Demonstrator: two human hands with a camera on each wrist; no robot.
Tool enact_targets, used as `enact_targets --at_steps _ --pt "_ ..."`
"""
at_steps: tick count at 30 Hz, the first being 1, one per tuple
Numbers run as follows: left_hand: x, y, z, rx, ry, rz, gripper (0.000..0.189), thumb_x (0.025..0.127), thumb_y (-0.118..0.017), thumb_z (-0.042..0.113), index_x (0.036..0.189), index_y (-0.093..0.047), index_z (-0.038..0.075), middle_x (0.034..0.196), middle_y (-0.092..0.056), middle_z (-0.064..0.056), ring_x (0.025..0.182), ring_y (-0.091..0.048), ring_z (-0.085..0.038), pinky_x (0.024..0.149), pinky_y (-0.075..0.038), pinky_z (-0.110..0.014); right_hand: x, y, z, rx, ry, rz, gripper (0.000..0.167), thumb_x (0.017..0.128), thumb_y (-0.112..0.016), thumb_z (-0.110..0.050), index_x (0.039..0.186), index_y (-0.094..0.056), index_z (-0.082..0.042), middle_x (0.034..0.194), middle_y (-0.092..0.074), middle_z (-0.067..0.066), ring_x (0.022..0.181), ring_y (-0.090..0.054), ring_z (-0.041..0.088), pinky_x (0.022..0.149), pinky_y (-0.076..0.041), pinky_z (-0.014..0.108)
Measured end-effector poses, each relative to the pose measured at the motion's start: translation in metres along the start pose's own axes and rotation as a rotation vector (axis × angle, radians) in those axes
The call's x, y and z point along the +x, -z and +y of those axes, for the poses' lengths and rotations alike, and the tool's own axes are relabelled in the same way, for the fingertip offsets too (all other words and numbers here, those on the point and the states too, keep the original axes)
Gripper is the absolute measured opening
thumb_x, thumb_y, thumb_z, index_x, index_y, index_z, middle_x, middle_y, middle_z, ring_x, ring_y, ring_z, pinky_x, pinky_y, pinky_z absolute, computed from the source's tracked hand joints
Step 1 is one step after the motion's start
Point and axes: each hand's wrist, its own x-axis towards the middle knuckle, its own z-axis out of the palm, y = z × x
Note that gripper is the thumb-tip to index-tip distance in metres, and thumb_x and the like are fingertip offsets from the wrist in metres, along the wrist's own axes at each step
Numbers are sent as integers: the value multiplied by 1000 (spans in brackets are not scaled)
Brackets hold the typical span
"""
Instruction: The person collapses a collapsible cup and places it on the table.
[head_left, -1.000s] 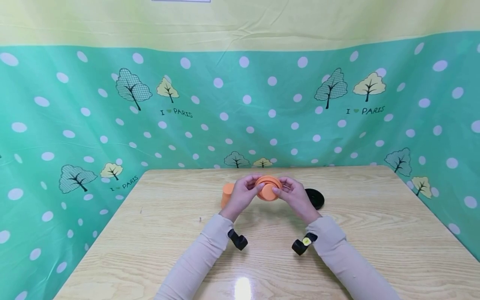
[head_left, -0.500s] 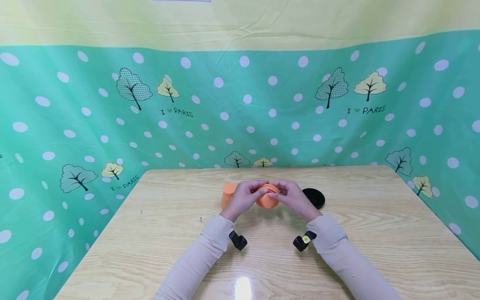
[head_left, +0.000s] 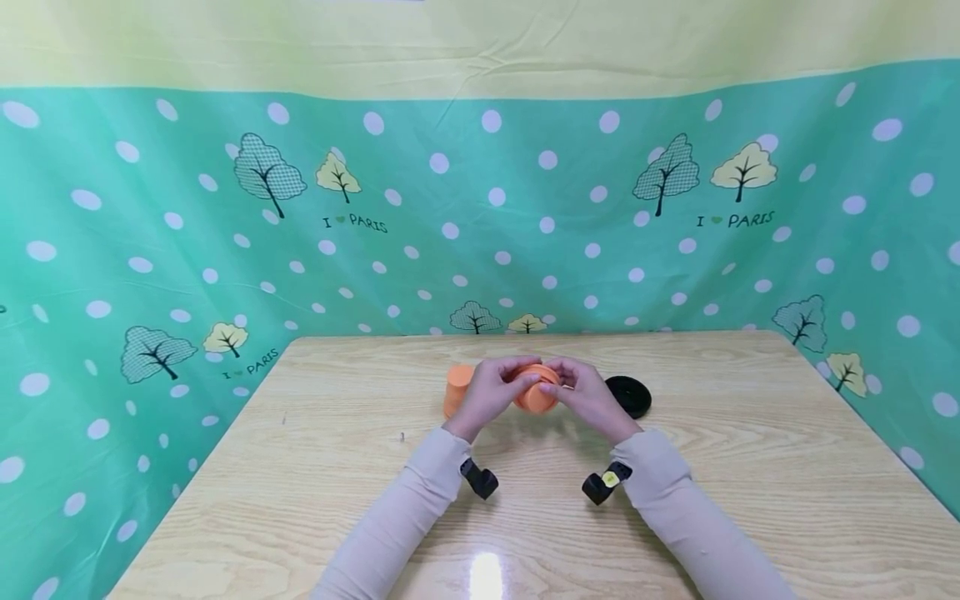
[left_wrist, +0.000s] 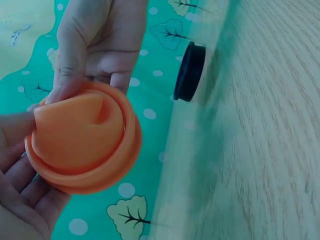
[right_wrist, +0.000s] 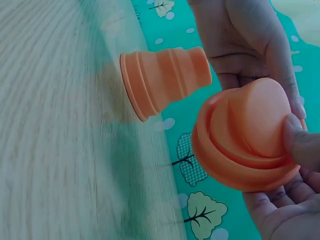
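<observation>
Between both hands, above the middle of the table, is an orange collapsible cup. Its walls are partly folded into rings, and its base bulges unevenly in both wrist views. My left hand grips one side, with the thumb on the folded part. On the opposite side my right hand pinches the rim, its thumb pressing the base edge in the right wrist view. A second orange collapsible cup stands extended, wide end down, beside my left hand. Near my right hand lies a round black lid-like piece.
A light wooden table lies under the hands. Behind it hangs a green dotted curtain with tree prints. Each wrist wears a black camera on a strap.
Both hands have lowered slightly with the cup since a second ago, and the thumbs have moved closer together over its base. The standing cup and black piece have stayed put.
</observation>
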Motion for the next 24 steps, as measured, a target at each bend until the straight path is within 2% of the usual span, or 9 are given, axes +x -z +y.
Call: enact_targets --at_steps 5,8,12,16,20,24 --pt "-1 4 3 -150 48 13 38 94 -59 17 128 -56 1 126 -60 -15 114 -57 -22 92 -49 -28 0 -1 0 78 -6 15 29 91 -63 -11 112 -55 7 104 -62 15 88 -60 10 72 -52 21" --pt "-2 5 4 -155 85 27 40 95 -58 21 131 -54 4 128 -59 -13 115 -56 -21 95 -47 -29 -1 -1 -1 142 -18 51 30 92 -62 -10 114 -53 8 102 -62 12 85 -61 9 72 -52 20" --pt "-2 5 3 -159 124 -12 43 96 -57 25 134 -51 5 128 -59 -11 115 -56 -19 96 -46 -30 0 -1 -2 212 -19 98 31 91 -62 -7 114 -51 9 101 -61 9 85 -61 8 74 -52 20" --pt "-2 4 1 -182 96 -37 44 96 -57 23 134 -50 3 125 -59 -14 110 -58 -18 94 -48 -30 1 -2 -3 227 -12 131 30 91 -61 -5 115 -52 10 99 -61 6 86 -60 7 75 -52 19" --pt "-2 4 1 -172 45 -22 40 95 -58 20 130 -53 2 119 -62 -15 100 -61 -16 86 -51 -27 1 -2 -4 221 -20 139 30 91 -60 -4 116 -51 11 99 -60 6 85 -60 7 74 -52 19" --pt "-3 4 3 -150 35 0 37 94 -60 18 126 -56 1 115 -65 -15 95 -63 -14 82 -53 -27 1 -2 -3 220 -26 128 31 92 -61 -6 116 -51 11 102 -61 9 85 -61 7 75 -53 19"
